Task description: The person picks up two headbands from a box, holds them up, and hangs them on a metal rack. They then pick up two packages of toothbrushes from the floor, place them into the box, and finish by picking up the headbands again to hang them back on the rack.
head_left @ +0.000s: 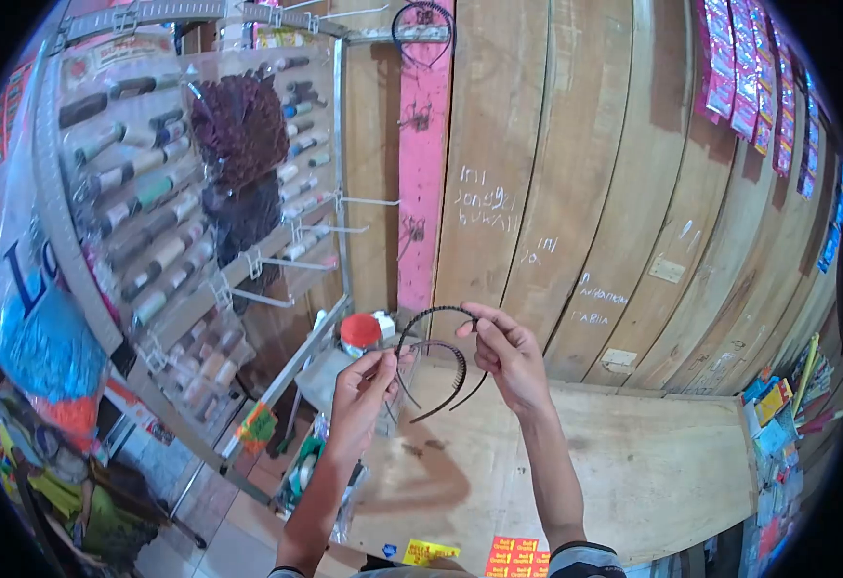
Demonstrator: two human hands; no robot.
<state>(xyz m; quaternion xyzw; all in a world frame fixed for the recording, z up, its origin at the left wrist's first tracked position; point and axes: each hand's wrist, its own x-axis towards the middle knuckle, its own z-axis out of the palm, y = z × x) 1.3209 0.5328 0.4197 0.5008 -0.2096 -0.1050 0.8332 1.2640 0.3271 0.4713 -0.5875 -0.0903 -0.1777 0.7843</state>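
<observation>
My left hand (pixel 366 387) pinches a dark toothed headband (pixel 461 371) between thumb and fingertips. The curve of this headband bulges to the right, and one of its ends points down over the wooden tabletop. My right hand (pixel 508 358) has its thumb and fingers closed on a second black headband (pixel 431 310), which arches above the first. The two headbands overlap in the middle of the view. Both are held up in front of the plank wall, above the tabletop (pixel 576 462).
To the left stands a metal rack (pixel 335 144) with wire hooks and packaged rolls. A black headband (pixel 423 34) hangs on the pink post (pixel 421 173). Behind my left hand is a red-lidded container (pixel 361 331). Sachet strips (pixel 730 67) hang at upper right; yellow (pixel 429 552) and red labels (pixel 518 557) lie in front.
</observation>
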